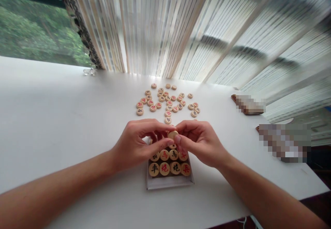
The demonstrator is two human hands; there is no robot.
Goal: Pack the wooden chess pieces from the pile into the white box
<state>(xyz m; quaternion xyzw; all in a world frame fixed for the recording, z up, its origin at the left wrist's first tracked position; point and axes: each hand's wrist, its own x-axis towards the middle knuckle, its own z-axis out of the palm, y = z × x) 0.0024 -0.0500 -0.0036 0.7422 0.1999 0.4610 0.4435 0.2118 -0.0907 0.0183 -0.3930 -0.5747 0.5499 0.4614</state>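
Observation:
Between the fingertips of both hands is a round wooden Chinese chess piece (172, 135), its visible face plain. My left hand (143, 137) pinches it from the left, and my right hand (200, 141) from the right. Just beneath sits a shallow open box (169, 182) holding rows of chess pieces marked with red or black characters. A black-marked piece (154, 169) and a red-marked piece (185, 169) lie in its nearest row. My hands hide the far part of the box. Beyond them, many loose pieces (169, 102) are scattered over the white table.
The white table (77, 118) reaches back to a string curtain (160, 25) and a window (38, 32). Two blurred-out objects, one farther back (248, 105) and one nearer (283, 142), lie at the right. A small clear glass-like ornament (89, 71) rests at the back left.

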